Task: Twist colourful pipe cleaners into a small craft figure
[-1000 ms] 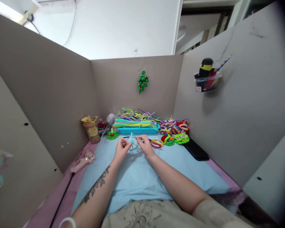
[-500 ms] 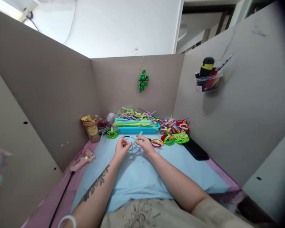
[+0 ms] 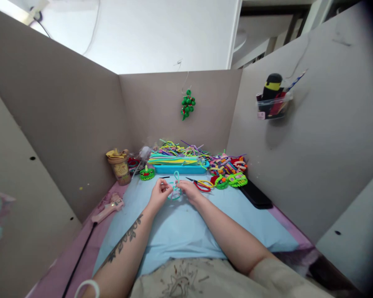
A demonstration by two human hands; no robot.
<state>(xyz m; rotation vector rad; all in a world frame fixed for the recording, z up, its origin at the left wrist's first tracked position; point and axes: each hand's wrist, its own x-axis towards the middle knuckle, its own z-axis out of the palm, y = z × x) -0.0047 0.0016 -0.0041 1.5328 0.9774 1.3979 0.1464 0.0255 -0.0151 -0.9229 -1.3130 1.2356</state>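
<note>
Between my two hands is a teal pipe cleaner [image 3: 174, 198] bent into a ring, with some pale purple in it and a loop standing up at the top. My left hand [image 3: 161, 192] pinches the ring's left side, fingers closed. On the other side my right hand [image 3: 189, 191] has thumb and fingers closed on the pipe cleaner near the upright loop. Red-and-yellow-handled scissors [image 3: 203, 185] lie just right of my right hand. A short black piece [image 3: 164, 177] lies on the blue cloth behind my left hand.
Behind stands a blue tray [image 3: 182, 169] of pipe cleaners. Finished green pieces [image 3: 238, 179] and a black flat case [image 3: 256, 196] lie right. A cup [image 3: 119, 165] and pink glue gun [image 3: 107, 210] are left. Grey panels [image 3: 161, 107] enclose the table.
The free teal end that stuck up at my right fingers now forms an upright loop. My right hand has turned slightly inward and down; my left hand stays almost in place.
</note>
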